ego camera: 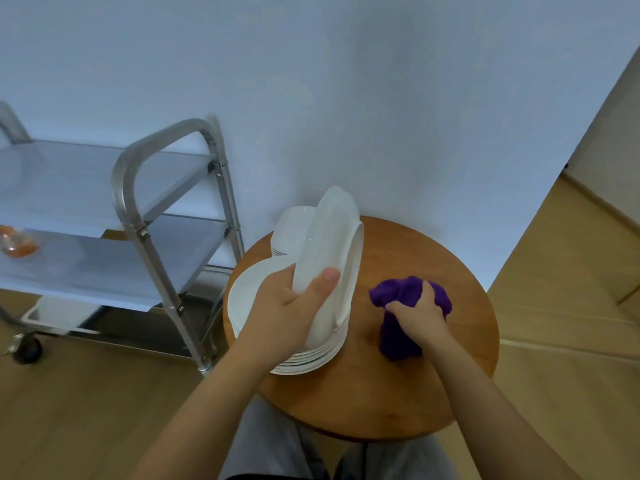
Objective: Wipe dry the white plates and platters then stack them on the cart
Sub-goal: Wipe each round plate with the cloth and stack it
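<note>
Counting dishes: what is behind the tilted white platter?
A stack of white bowls on the round wooden table; the platter, gripped by the left hand, covers its right part.

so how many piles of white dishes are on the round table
2: a plate stack at the table's left edge under the left hand, and a smaller stack behind it, partly hidden by the held platter.

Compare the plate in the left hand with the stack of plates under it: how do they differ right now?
The lifted platter stands tilted on edge, gripped by the left hand; the plate stack lies flat on the round wooden table. The platter looks elongated, the stacked plates round. It is a single piece; the stack holds several. Both are plain white.
</note>
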The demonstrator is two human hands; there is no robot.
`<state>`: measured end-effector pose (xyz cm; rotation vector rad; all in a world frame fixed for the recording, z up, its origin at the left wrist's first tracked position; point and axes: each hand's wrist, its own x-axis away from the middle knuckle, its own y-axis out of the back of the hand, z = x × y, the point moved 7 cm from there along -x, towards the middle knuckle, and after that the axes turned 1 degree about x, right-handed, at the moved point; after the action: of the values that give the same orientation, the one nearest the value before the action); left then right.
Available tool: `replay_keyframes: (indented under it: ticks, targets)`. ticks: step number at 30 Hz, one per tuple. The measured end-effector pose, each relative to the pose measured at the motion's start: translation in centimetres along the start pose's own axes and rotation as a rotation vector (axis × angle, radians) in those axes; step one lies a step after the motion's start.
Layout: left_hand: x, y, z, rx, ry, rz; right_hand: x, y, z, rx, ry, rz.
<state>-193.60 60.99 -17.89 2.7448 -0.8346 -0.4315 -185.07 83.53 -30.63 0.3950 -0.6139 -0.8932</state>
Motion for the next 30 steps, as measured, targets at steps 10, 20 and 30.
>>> replay_keyframes:
  ticks: [10, 20, 30]
  targets:
    - [-2.0, -1.1, 4.2, -0.759, -0.189, 0.262, 2.2, -2.5, 4.2, -0.320, 0.149, 0.070]
    - [-2.8, -4.6, 9.3, -1.169, -0.407, 0.499, 4.4, -5.4, 7.2, -0.210, 0.363, 0.151]
    - [-2.3, -4.5, 12.8, -1.139, -0.263, 0.642, 3.6, -8.2, 4.0, -0.054, 0.386, 0.111]
